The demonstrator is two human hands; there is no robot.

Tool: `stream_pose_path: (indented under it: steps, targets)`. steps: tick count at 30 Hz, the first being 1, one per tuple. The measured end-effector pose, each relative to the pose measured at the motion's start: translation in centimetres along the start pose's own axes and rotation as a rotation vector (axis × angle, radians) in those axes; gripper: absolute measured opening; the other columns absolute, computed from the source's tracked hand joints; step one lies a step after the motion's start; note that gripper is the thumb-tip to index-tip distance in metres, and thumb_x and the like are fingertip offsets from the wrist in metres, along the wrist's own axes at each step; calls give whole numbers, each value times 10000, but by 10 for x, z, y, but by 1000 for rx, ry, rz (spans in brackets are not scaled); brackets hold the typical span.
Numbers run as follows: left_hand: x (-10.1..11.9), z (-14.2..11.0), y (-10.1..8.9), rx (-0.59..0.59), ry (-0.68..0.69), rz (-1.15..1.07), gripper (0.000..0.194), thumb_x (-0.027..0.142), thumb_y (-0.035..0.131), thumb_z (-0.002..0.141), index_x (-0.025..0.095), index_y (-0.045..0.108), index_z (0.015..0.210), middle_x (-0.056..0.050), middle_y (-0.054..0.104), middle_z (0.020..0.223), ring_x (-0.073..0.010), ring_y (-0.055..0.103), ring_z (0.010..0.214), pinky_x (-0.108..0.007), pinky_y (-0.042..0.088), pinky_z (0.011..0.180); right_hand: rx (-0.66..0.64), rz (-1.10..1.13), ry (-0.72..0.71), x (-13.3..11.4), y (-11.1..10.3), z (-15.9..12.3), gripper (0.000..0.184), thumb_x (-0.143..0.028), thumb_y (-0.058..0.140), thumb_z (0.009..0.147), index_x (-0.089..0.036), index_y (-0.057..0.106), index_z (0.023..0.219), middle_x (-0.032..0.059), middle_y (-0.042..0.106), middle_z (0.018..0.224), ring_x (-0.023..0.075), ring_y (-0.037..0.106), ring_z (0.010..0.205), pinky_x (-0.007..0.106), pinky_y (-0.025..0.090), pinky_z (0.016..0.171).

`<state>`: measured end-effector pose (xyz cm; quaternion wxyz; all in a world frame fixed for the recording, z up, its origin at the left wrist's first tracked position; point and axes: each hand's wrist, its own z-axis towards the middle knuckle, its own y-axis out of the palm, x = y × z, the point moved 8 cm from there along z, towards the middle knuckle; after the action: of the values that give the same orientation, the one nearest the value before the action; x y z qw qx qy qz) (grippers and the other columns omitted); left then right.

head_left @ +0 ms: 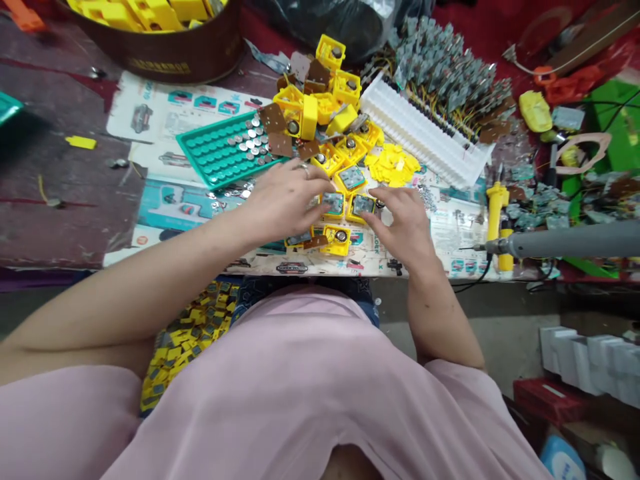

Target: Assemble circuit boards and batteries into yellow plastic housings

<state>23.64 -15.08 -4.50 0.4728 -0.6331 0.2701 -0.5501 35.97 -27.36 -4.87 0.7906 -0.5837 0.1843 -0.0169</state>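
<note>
Two small yellow plastic cases with grey circuit boards in them sit side by side on the work surface. My left hand (287,200) has its thumb and fingers closed about the left case (333,205). On the right case (363,207), the thumb and index finger of my right hand (407,223) pinch the near right side. Just beyond lies another case with a board (351,177). Closer to me is an open yellow case (336,239) showing a round metal part, with a brown board piece (315,243) beside it.
A green tray (210,153) holds silver button cells. Behind my hands are piled yellow cases (345,87), flat yellow pieces (393,165) and a white foam rack (425,133) with wired boards. A soldering iron (565,240) points in from the right. A brown tub (165,53) stands far left.
</note>
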Motion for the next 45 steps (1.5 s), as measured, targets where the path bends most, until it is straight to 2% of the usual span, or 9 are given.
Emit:
stream_pose_path:
  steps: [3, 7, 13, 18, 24, 28, 37, 42, 45]
  targets:
    - [11, 15, 10, -121, 0, 183, 303, 311, 594, 868, 145, 691, 1102, -154, 702, 1142, -375, 588, 1169, -510, 428, 1003, -98, -45, -2, -5, 12, 4, 414, -421, 589, 926, -184, 606, 1265, 129, 666, 1259, 304, 557, 1158, 479, 426, 1011]
    - [19, 21, 12, -179, 21, 341, 266, 275, 598, 864, 126, 669, 1073, -172, 685, 1131, -377, 580, 1164, -477, 454, 959, -161, -9, -40, -11, 11, 9, 336, -381, 643, 893, -188, 620, 1168, 122, 655, 1190, 297, 549, 1126, 450, 431, 983]
    - [17, 22, 7, -174, 16, 246, 244, 281, 663, 792, 171, 635, 1009, -111, 665, 1051, -326, 582, 1115, -413, 459, 949, -163, 80, -25, -13, 4, 13, 250, -285, 729, 812, -190, 590, 997, 93, 647, 1050, 251, 589, 1007, 365, 465, 842]
    - [9, 20, 10, -211, -10, 265, 335, 325, 624, 841, 172, 609, 1138, -122, 654, 1091, -310, 605, 1083, -389, 476, 905, -115, 145, 53, -4, 6, 7, 226, -374, 676, 854, -191, 617, 973, 46, 700, 910, 184, 643, 824, 305, 460, 751]
    - [6, 20, 14, -242, 16, 288, 367, 341, 622, 845, 159, 602, 1164, -139, 646, 1133, -316, 605, 1086, -387, 480, 888, -69, 122, -16, -11, 2, 4, 365, -421, 625, 901, -201, 619, 1192, 73, 732, 1035, 215, 668, 947, 339, 491, 837]
    - [9, 18, 11, -239, 5, 276, 339, 300, 602, 843, 161, 603, 1152, -134, 662, 1115, -310, 623, 1057, -370, 485, 848, -144, -16, -101, -24, 8, 2, 381, -416, 659, 888, -195, 658, 1199, 106, 707, 1111, 254, 640, 1034, 362, 496, 867]
    - [-6, 25, 9, -303, -74, 117, 388, 395, 615, 828, 217, 638, 1171, -76, 710, 1071, -250, 653, 988, -329, 472, 871, -299, -38, -121, -24, 6, 8, 358, -302, 659, 893, -203, 646, 1237, 90, 700, 1186, 228, 672, 1019, 308, 491, 770]
    - [-10, 33, 13, -347, -29, 50, 309, 369, 549, 827, 210, 709, 1037, -64, 729, 949, -216, 650, 838, -297, 472, 793, -427, -101, -160, -25, 6, 16, 320, -265, 683, 869, -201, 669, 1183, 90, 712, 1153, 234, 673, 1003, 312, 477, 764]
    - [-16, 35, 14, -366, -98, -26, 278, 352, 552, 812, 195, 726, 962, -59, 717, 871, -212, 635, 770, -304, 463, 766, -487, -141, -183, -29, 5, 21, 304, -268, 674, 876, -201, 672, 1172, 90, 697, 1193, 241, 668, 1019, 318, 476, 746]
